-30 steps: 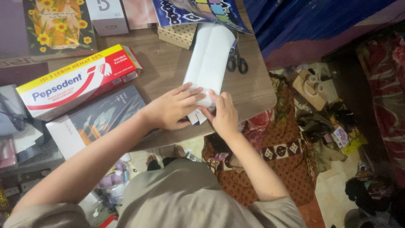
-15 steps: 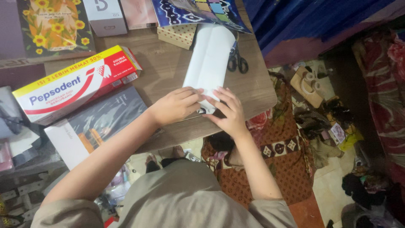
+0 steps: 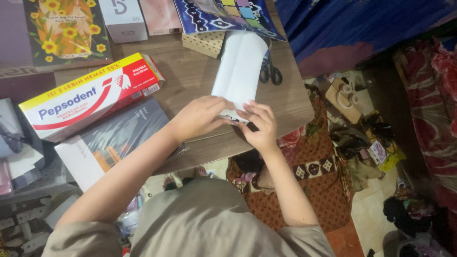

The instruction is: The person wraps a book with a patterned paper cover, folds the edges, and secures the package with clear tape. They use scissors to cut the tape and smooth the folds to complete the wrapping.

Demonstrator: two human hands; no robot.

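Observation:
A long object wrapped in white paper point(image 3: 240, 66) lies on the brown wooden table point(image 3: 190, 76), pointing away from me. My left hand point(image 3: 200, 116) presses its fingers on the near end of the wrap. My right hand point(image 3: 259, 124) pinches and folds the paper flap at that same end. Both hands cover the end, so the fold itself is mostly hidden.
Black scissors point(image 3: 270, 72) lie just right of the wrap. A large red, white and yellow carton point(image 3: 88, 95) and a dark flat box point(image 3: 114, 138) sit to the left. A small patterned box point(image 3: 204, 42), white box point(image 3: 124, 19), flowered book point(image 3: 64, 28) and blue patterned sheet point(image 3: 223, 13) lie beyond. Cluttered floor on the right.
The loose paper flap at the near end has been folded in under my fingers. Both hands have drawn closer together over that end.

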